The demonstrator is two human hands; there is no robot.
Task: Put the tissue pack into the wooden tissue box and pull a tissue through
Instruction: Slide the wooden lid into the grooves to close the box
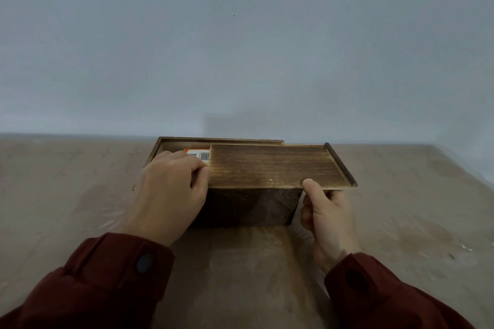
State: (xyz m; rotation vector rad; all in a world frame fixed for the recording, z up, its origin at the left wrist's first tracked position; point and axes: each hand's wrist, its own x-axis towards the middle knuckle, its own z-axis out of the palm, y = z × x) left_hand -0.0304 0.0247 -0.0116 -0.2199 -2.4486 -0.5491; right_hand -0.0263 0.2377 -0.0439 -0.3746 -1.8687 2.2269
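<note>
2 hands [171, 189], 1 box [248, 208], 1 lid [272, 165].

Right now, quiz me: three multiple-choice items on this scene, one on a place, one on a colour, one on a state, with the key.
1. Where is the tissue pack?
A. On the table beside the box
B. Inside the wooden tissue box
C. On top of the lid

2. What colour are the sleeves?
A. Dark red
B. Blue
C. White

3. How does the sliding lid stand?
A. Fully shut
B. Lying flat on the table
C. Partly open, overhanging the box's right end

Key:
1 B, its orange and barcode end shows in the uncovered left part.
2 A, both cuffs are dark red.
3 C, the right hand pinches the lid's near edge past the box end, and the left hand rests at the opening.
</note>
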